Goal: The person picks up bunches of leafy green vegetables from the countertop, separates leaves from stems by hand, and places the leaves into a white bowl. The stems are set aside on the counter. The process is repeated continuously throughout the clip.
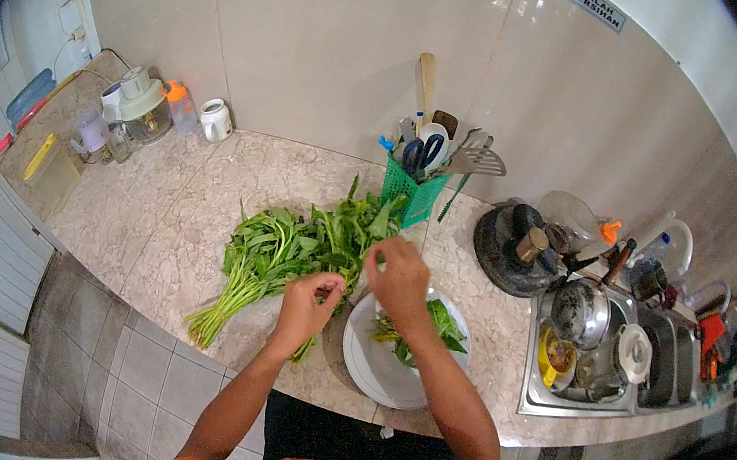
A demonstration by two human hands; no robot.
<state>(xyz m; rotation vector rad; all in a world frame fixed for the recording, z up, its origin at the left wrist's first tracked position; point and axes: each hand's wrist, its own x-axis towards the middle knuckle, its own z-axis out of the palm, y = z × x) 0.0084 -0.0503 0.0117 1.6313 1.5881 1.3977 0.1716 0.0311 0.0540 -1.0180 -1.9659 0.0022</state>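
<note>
A bunch of leafy greens with long pale stems (277,251) lies on the marble-patterned counter. More leafy stalks (355,228) lie on its right side, their stem ends showing below my left hand (310,309). That hand is closed, thumb and fingertips pinched together over the greens; what they hold is too small to name. My right hand (400,276) is curled shut above the edge of the leaves, its fingertips partly hidden. Beneath my right wrist, a white plate (361,359) carries loose green leaves (444,324), partly covered by the forearm.
Behind the greens stands a green basket of utensils (416,190). A stone mortar (510,249) sits to the right, beside a steel sink (533,396) with pans and dishes. A white mug (215,121), orange-capped bottle (180,107) and blender (144,112) line the far left.
</note>
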